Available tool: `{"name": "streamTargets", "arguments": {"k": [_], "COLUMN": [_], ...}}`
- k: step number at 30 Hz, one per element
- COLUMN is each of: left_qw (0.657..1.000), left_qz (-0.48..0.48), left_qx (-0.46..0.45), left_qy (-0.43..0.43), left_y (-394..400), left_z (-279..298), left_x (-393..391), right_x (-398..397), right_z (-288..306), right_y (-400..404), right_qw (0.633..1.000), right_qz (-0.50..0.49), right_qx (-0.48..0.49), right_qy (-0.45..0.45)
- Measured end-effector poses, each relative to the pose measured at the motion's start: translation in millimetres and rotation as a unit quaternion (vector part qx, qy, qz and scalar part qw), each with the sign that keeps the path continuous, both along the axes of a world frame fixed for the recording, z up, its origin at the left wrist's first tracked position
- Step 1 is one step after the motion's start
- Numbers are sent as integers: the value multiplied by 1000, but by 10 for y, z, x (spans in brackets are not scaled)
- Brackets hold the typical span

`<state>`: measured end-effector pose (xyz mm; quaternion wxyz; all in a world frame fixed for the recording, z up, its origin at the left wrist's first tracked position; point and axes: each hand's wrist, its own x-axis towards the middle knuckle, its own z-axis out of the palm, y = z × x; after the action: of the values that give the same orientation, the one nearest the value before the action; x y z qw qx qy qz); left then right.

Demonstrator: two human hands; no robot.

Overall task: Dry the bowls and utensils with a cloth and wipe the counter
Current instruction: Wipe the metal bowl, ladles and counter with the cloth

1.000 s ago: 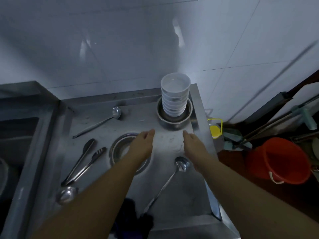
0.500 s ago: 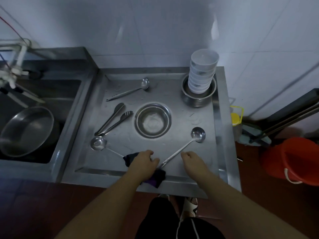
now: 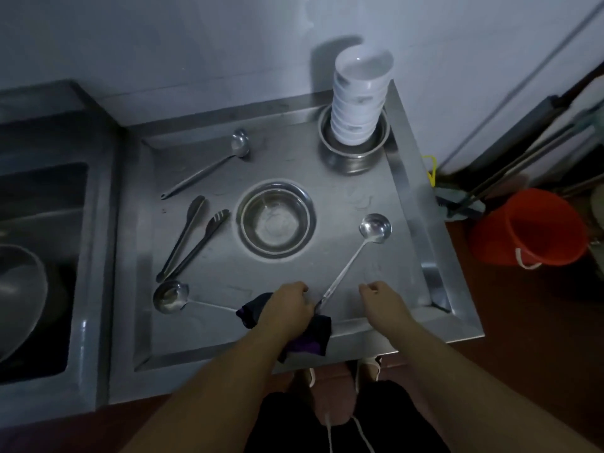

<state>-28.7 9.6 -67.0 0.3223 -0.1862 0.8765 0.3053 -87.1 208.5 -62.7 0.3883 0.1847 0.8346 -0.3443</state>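
The left hand is now planted on the dark cloth at the near edge of the counter, fingers curled down into the fabric, so the cloth is being gripped, not merely touched. A second ago both hands were stretched out flat toward the stack of white bowls at the back; they have been drawn back to the front, and the cloth has been taken up. That is the opening move settled: the drying tool is in hand.

The right hand is held just beside the handle end of the nearer ladle, fingers loosely curled, nothing held in it. The ladle's handle tip is seen running in toward the left hand and the cloth; whether it is actually pinched there cannot be told.

Nothing else appears to have been shifted. The white bowls are stacked in the metal bowl in the far right corner, a second steel bowl is sat in the middle, tongs are laid to its left, one ladle lies at the near left and another ladle at the back.

Drying is judged barely begun; the nearer ladle looks likely to be first.
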Motion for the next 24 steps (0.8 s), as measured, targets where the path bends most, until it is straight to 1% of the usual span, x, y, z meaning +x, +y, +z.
{"name": "streamTargets", "arguments": {"k": [4,9,13,17,21,24], "left_qw": [999,1000,1000,996,995,991], "left_qz": [-32,-21,22,81,104,130], "left_qx": [1,0,-11,-19,4,23], "left_qy": [0,2,4,-13,-13,0], "left_y": [86,402,636,744,757,687], "left_z": [-119,-322,-444,-506,-485,-385], "left_x": [-212,-496,-718,-845,-947,-1028], "right_x": [10,-90,-204,-289,-381,-470], "right_z": [-105,-209,-265,-236,-154,-101], "right_y": [61,178,304,438,544,569], "right_qw": [999,998,997,997,996,998], "right_qz": [-29,-66,-74,-78,-73,-58], "right_qx": [11,11,-8,-29,-46,-35], "right_qy": [-10,-1,1,2,-12,-18]}}
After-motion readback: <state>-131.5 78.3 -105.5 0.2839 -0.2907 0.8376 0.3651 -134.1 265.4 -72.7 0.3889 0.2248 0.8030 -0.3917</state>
